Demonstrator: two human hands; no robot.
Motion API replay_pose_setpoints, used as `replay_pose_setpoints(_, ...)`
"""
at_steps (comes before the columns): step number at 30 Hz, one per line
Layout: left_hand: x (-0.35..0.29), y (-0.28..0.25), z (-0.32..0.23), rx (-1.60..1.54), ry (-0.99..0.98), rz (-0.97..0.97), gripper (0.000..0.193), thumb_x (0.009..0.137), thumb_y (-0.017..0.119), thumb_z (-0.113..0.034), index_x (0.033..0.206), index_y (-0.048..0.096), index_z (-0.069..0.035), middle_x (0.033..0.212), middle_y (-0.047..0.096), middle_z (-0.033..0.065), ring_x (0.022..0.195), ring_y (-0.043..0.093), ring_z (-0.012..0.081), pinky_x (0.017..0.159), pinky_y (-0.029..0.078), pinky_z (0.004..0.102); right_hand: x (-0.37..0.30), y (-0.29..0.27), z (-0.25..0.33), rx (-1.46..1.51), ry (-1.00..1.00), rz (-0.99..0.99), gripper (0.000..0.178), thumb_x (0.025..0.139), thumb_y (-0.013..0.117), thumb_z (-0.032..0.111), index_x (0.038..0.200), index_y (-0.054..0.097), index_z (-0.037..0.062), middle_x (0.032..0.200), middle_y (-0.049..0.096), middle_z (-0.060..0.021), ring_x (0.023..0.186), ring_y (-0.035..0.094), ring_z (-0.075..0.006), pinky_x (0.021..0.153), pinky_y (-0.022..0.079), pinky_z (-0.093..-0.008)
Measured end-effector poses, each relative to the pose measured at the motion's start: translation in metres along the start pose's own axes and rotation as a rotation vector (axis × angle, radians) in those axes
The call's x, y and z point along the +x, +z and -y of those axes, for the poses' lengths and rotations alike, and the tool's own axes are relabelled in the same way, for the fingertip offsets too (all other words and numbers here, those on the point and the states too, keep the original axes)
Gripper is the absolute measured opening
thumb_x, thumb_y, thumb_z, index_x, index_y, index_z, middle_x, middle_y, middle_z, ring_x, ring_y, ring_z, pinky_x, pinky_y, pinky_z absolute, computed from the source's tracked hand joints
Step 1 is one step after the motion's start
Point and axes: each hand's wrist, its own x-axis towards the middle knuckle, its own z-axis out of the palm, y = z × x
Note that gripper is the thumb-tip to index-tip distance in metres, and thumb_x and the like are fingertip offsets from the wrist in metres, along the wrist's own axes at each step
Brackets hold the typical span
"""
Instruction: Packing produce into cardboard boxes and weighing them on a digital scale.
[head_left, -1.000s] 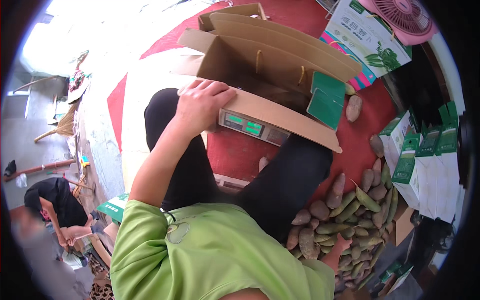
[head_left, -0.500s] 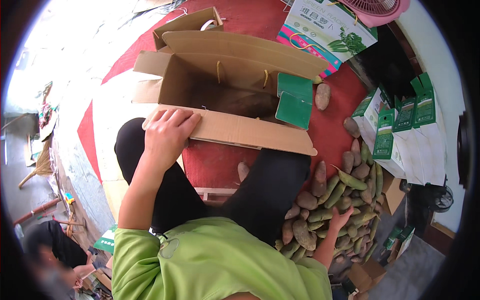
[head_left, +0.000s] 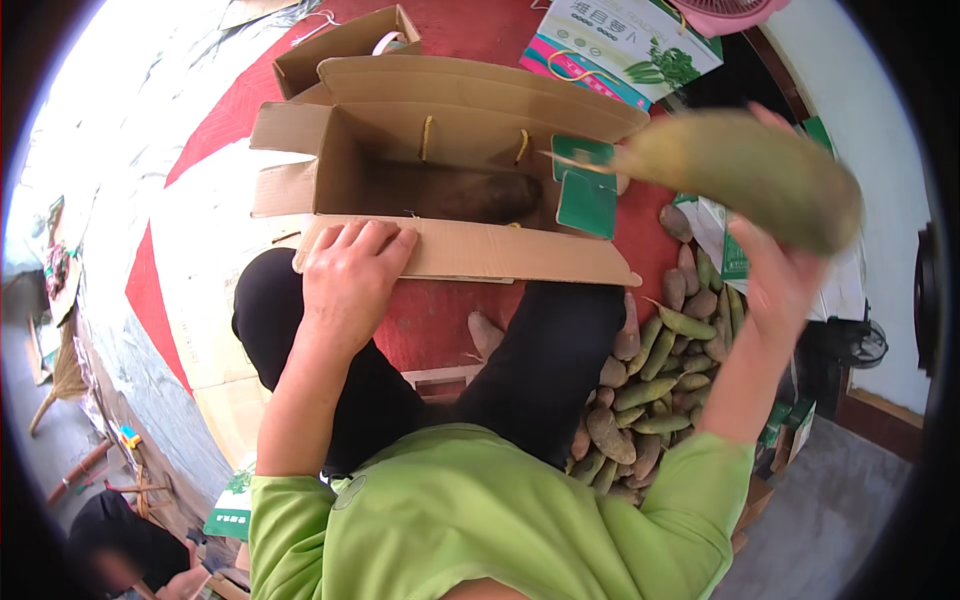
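Note:
My right hand [head_left: 778, 272] is raised on the right side and closed around a large green radish [head_left: 750, 170], blurred, its thin root pointing left toward the box. My left hand [head_left: 352, 270] presses on the near flap of an open cardboard box [head_left: 520, 258], fingers curled over its edge. Inside the box lies a dark, dim radish-like shape [head_left: 505, 196]. Two yellow rope handles show on the box's far inner wall, and green end flaps [head_left: 587, 205] fold out at its right.
A pile of green and brownish radishes [head_left: 640, 400] lies by my right knee. One loose radish [head_left: 484, 334] is between my legs. Printed cartons [head_left: 640, 50], a pink fan [head_left: 735, 12] and a smaller open box [head_left: 340, 52] stand beyond. Another person [head_left: 125, 545] sits at lower left.
My right hand has risen from the pile and now holds a green radish up near the box's right end. My left hand stays on the near flap.

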Motion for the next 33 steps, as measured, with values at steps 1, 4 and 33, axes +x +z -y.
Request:
replay_pose_setpoints(1, 0.002, -0.001, 0.000, 0.002, -0.004, -0.003, 0.026, 0.074, 0.058, -0.011, 0.098, 0.067, -0.012, 0.093, 0.063, 0.0014, 0.090, 0.061, 0.0195, 0.081, 0.049, 0.0347, 0.015, 0.018, -0.004, 0.019, -0.031, 0.065, 0.064, 0.067, 0.074, -0.002, 0.126, 0.048, 0.0008, 0.118, 0.058, -0.0100, 0.112, 0.056, -0.0207, 0.095, 0.046, -0.0387)
replay_pose_setpoints(4, 0.000, -0.001, 0.000, -0.018, -0.048, 0.005, 0.043, 0.056, 0.071, -0.007, 0.098, 0.068, -0.015, 0.096, 0.064, -0.0012, 0.092, 0.062, 0.0202, 0.084, 0.049, 0.0347, 0.041, 0.094, -0.016, -0.105, -0.122, 0.259, 0.059, 0.069, 0.072, 0.002, 0.124, 0.048, 0.0070, 0.117, 0.058, -0.0085, 0.114, 0.055, -0.0236, 0.097, 0.044, -0.0397)
replay_pose_setpoints(33, 0.003, 0.007, -0.007, 0.016, -0.104, 0.110, 0.037, 0.079, 0.055, 0.000, 0.110, 0.067, -0.017, 0.106, 0.065, 0.0001, 0.097, 0.062, 0.0217, 0.086, 0.047, 0.0350, -0.268, -0.124, -0.141, -0.596, 0.805, -0.128, 0.041, 0.080, 0.068, 0.022, 0.116, 0.059, 0.0050, 0.096, 0.068, -0.0150, 0.090, 0.065, -0.0268, 0.080, 0.051, -0.0356)
